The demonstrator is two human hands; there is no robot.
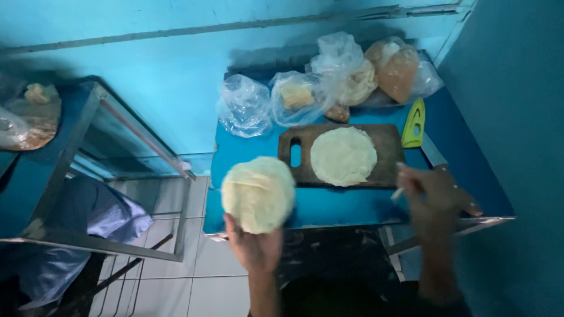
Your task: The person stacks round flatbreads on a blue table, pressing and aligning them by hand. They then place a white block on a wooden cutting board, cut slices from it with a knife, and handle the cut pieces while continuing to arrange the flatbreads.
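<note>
Your left hand point(254, 246) has its grip closed on the lower edge of a stack of pale flat dough rounds point(258, 194), holding it up off the counter point(329, 206) so the stack rises above your fingers and faces the camera. The stack is cream-coloured, roughly circular, floury and a little creased, with layered edges showing at the top left. It hangs over the near left part of the blue counter, just left of the wooden cutting board point(343, 154). Your right hand point(432, 196) is curled at the near right edge of the board, with a small pale bit showing by the fingers; the hand is blurred, so you cannot tell whether its grip is tight on anything. On the board lies a single dough round point(343, 155), the same pale colour, flat and nearly filling the board's middle, well apart from the stack in your left hand and just left of your right hand. A yellow-green plastic tool point(414, 123) rests by the board's far right corner. Along the wall behind the board stand several clear plastic bags point(329, 82), some holding pale or brownish contents. To the left, a metal-framed glass case point(117, 158) stands over a tiled floor point(188, 258).
</note>
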